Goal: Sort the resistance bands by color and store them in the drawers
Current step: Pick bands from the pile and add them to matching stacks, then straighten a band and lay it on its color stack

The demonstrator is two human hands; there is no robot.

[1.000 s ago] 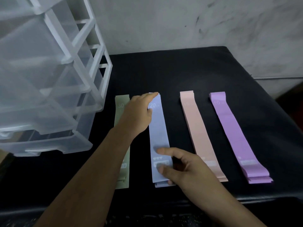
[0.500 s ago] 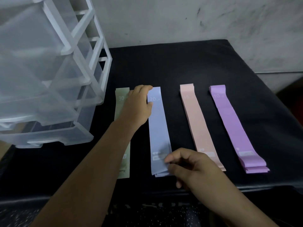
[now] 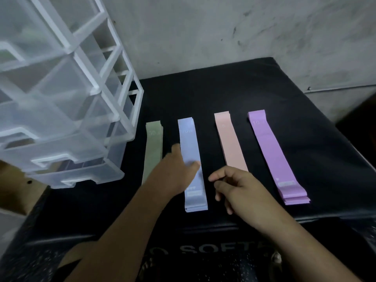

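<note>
Four stacks of flat resistance bands lie side by side on a black padded surface [image 3: 223,92]: green [image 3: 153,147], blue [image 3: 188,139], pink [image 3: 227,139] and purple [image 3: 268,145]. A translucent plastic drawer unit [image 3: 67,119] stands at the left, its drawers pushed in. My left hand [image 3: 175,174] is blurred and lies over the middle of the blue stack and the edge of the green one, fingers spread. My right hand [image 3: 238,188] hovers between the blue and pink stacks, fingers loosely curled, holding nothing.
A grey concrete wall [image 3: 223,27] rises behind the padded surface. The pad's front edge, with white lettering [image 3: 221,248], runs just below my forearms. A brown wooden surface [image 3: 18,192] shows under the drawer unit at the left.
My left hand has slid back from the far end of the blue stack to its middle. My right hand has let go of the blue stack's near end and moved right.
</note>
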